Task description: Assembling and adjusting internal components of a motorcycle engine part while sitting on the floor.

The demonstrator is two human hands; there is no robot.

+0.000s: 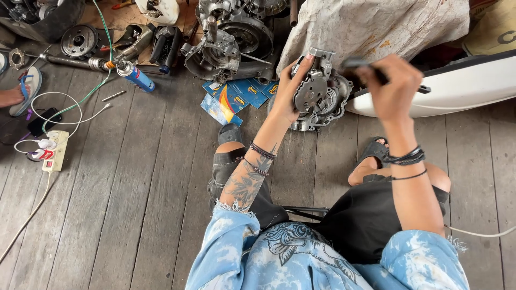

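My left hand (288, 92) grips a grey metal engine casing part (318, 98) by its left side and holds it up above the plank floor. My right hand (393, 85) is closed around a dark, thin tool (359, 63), blurred by motion, right at the casing's upper right edge. Both wrists wear dark bracelets. My knees and dark sandals show below the casing.
A larger engine block (231, 40) sits at the top centre, with blue packets (232, 98) before it. A blue spray can (136, 77), metal parts, a white power strip (56, 151) with cables and another person's sandalled foot (21, 92) lie left. A white panel (457, 86) is right.
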